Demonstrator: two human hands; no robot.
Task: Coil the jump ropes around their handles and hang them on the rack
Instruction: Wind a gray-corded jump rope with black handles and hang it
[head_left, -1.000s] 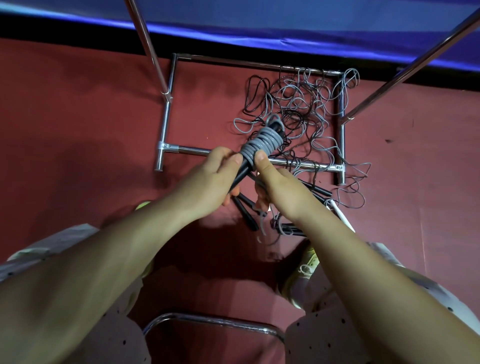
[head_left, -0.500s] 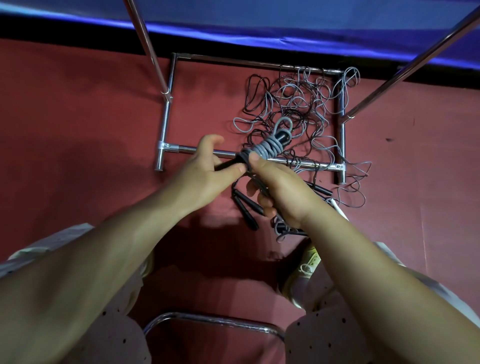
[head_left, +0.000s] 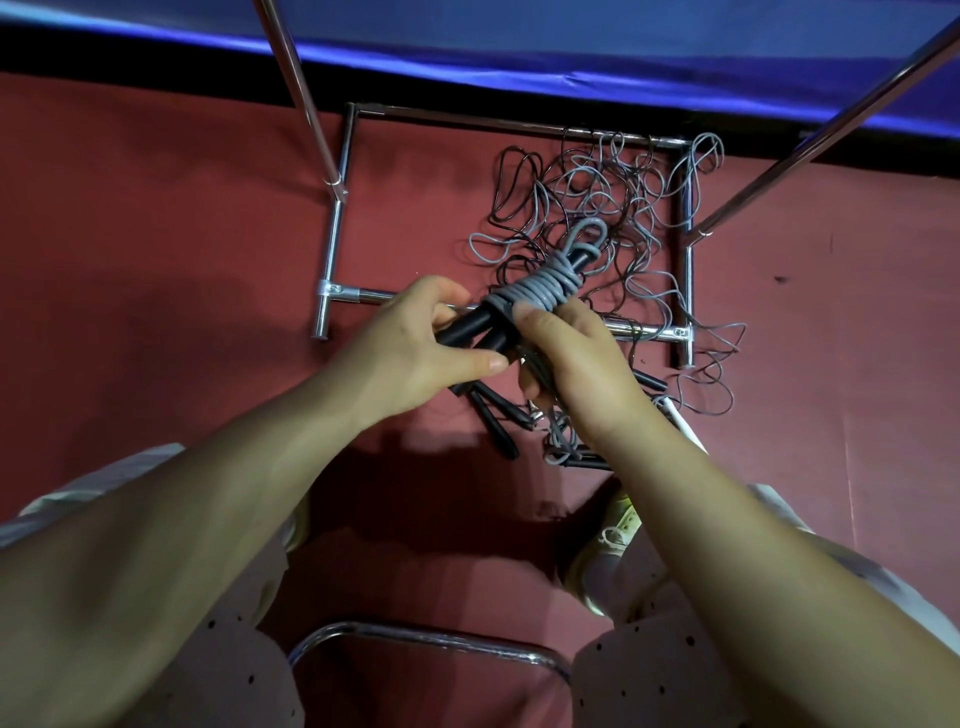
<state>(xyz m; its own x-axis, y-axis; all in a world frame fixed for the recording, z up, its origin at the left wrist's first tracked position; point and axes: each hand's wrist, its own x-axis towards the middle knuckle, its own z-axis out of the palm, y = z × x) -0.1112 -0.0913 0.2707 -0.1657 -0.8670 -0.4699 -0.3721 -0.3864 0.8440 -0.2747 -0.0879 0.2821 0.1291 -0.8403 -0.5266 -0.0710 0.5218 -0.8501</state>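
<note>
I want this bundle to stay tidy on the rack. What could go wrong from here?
1. The grey coil ends in a free loop; if the right hand eases off, the wraps may spring loose.
2. The left hand holds only the black handles, which could slide out of the coil.
3. The tangled ropes on the floor might snag it.

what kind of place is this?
Probably a gym or sports storage corner, not certain. Cues: red mat-like floor, a chrome tube rack frame standing on it, a blue padded edge behind, and a tangled pile of grey and black jump ropes.
</note>
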